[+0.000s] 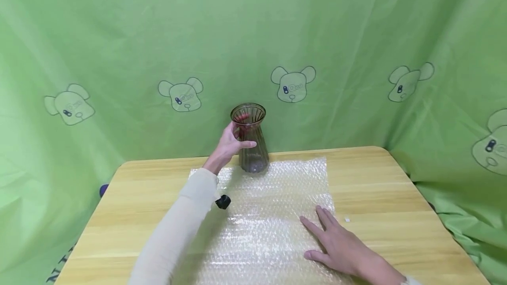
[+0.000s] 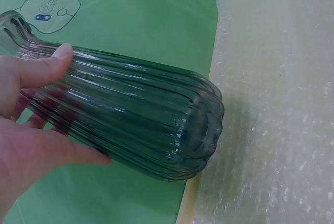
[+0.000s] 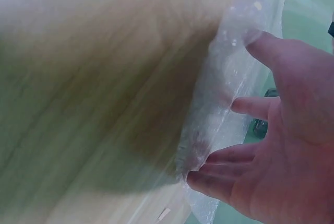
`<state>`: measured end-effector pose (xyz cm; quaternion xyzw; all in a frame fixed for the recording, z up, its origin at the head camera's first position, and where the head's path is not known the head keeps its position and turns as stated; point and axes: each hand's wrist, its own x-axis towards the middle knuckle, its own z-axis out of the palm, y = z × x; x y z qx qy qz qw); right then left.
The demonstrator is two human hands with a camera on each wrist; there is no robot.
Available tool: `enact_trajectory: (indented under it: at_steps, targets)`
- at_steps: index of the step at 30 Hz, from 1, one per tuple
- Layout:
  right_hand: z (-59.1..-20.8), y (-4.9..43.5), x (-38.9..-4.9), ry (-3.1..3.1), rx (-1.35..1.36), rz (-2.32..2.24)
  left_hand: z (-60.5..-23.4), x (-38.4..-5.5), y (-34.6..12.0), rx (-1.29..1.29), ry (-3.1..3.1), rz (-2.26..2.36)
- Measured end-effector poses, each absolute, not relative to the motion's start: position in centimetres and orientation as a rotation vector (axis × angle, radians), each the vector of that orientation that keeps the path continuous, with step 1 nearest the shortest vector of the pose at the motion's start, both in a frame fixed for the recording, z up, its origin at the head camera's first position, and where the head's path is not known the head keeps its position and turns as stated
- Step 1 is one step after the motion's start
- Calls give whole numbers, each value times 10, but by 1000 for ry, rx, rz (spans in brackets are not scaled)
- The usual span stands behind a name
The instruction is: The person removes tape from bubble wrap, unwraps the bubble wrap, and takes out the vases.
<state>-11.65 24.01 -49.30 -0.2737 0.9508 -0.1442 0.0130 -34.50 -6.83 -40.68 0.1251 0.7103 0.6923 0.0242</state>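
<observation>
A ribbed, smoky glass vase [image 1: 255,153] with a flared rim is in my left hand [image 1: 229,142], at the far side of the table. The thumb lies across its neck, and the other fingers wrap behind it. In the left wrist view the vase [image 2: 141,112] shows its scalloped base, close to the edge of a bubble wrap sheet [image 2: 276,109]. My right hand [image 1: 342,245] rests with spread fingers on the right side of the bubble wrap [image 1: 265,219]. In the right wrist view, its fingertips touch the bubble wrap [image 3: 222,83] along the edge.
The wooden table [image 1: 396,206] has rounded far corners, and a green curtain [image 1: 237,34] with printed bear heads hangs around it. A small white scrap [image 1: 347,220] lies right of the sheet. A black object [image 1: 223,202] shows beside the left sleeve [image 1: 178,223].
</observation>
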Motion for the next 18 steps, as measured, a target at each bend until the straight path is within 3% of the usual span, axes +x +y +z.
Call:
enact_trajectory:
  at_steps: [18]
  targets:
    - [-494,240,-107,2956,-830,-469,-426,-356,-65,312,2268,2117]
